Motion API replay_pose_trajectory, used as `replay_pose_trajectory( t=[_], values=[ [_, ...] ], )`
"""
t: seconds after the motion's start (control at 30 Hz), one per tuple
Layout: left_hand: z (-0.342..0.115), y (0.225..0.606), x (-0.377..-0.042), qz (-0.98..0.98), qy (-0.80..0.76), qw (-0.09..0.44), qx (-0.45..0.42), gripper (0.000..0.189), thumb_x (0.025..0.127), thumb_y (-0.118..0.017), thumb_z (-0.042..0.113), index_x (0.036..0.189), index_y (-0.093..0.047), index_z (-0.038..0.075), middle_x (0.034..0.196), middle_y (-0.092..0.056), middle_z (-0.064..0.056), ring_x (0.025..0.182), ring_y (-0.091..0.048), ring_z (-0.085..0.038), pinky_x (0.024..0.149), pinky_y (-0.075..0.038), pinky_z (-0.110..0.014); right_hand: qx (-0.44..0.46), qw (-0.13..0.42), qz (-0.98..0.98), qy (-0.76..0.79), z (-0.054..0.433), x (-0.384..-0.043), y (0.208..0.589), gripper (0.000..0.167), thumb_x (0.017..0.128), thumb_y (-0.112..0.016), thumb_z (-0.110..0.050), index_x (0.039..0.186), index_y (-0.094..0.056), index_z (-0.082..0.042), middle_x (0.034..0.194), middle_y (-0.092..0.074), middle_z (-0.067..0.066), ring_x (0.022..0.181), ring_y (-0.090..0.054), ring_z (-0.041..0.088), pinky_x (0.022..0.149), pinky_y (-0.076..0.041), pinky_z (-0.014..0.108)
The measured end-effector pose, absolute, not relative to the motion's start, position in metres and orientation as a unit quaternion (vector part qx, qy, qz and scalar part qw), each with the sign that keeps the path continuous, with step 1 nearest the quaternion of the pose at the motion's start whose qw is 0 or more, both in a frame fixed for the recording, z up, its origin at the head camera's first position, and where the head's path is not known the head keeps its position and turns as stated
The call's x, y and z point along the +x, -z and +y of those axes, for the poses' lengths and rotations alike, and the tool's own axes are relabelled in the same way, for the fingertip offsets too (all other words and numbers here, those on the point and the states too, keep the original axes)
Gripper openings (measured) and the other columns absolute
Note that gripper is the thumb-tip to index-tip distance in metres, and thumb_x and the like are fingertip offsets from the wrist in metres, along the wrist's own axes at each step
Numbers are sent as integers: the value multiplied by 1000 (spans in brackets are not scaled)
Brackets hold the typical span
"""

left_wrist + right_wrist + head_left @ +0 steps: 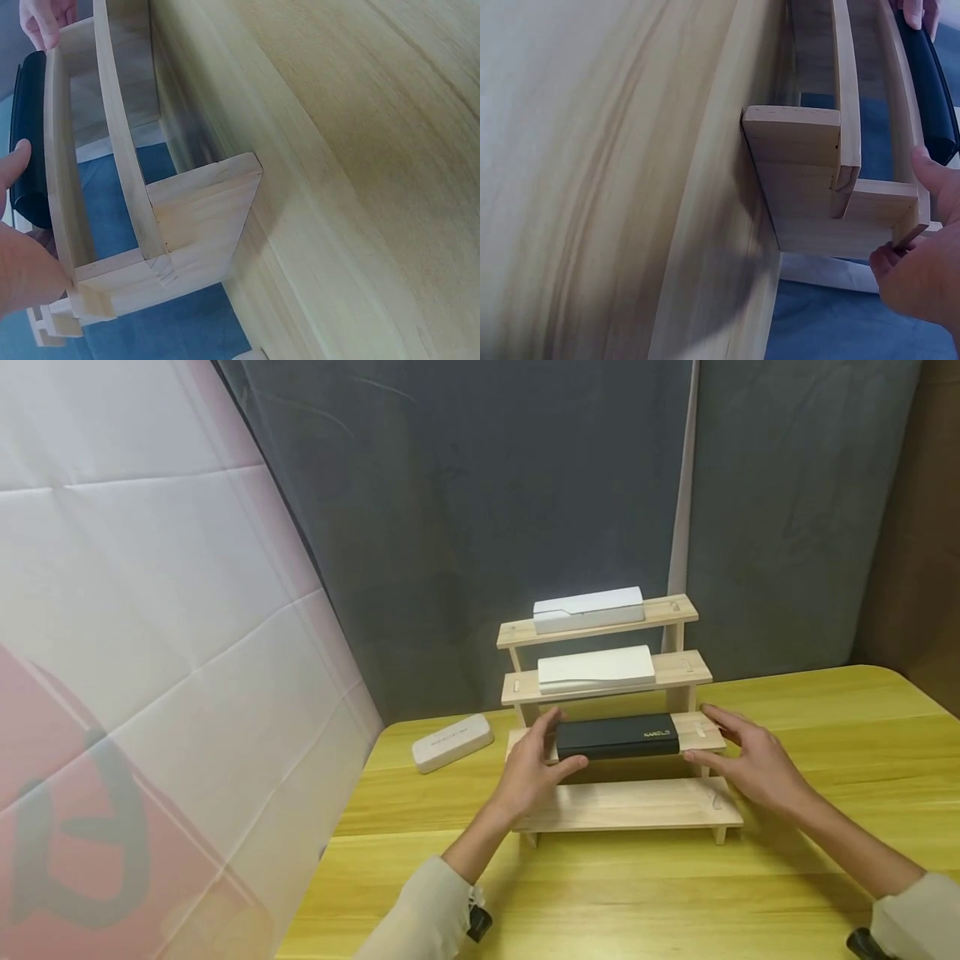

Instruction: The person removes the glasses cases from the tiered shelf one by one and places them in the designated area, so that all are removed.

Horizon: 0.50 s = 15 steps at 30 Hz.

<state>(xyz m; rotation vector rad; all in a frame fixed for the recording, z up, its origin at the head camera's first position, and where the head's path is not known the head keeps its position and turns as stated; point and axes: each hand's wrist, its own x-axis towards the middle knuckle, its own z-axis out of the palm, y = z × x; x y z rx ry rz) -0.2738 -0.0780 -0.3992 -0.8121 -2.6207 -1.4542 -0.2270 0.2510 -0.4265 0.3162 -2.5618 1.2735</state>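
A stepped wooden display stand (630,806) has several shelves. On its second shelf from the bottom lies a long black case (615,737) with gold lettering. My left hand (531,768) holds the case's left end, thumb on its front face and fingers behind. The left wrist view shows that thumb (16,166) against the black case (30,127). At the same shelf's right end, my right hand (757,764) grips the wood, thumb at the front edge. In the right wrist view, fingertips (885,259) of that hand curl under the shelf end.
White cases lie on the top shelf (588,610) and on the shelf below it (596,670). Another white case (453,743) lies on the yellow wood-grain table (622,902), left of the stand. A dark grey curtain (487,527) hangs behind; a pale printed cloth (150,568) borders the left side.
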Motion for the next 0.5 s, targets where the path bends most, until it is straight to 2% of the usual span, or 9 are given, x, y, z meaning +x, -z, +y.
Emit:
replay_pose_trajectory(
  t=[0.27,0.5],
  values=[
    [-79,398,-275,-849,458,17,-261,84,95,-84,21,162,-37,2,154,-55,-11,148,-46,-25,120,-41,-40,112,129,-878,-446,253,-228,426,84,96,-83,-27,158,-40,9,158,-40,37,135,-47,62,107,-43,63],
    [-80,398,-275,-858,439,7,-267,87,95,-84,26,165,-34,7,159,-50,-10,143,-50,-27,115,-47,-39,115,129,-876,-450,254,-229,425,83,95,-84,-25,157,-41,9,157,-42,37,135,-47,62,107,-42,64]
  ],
)
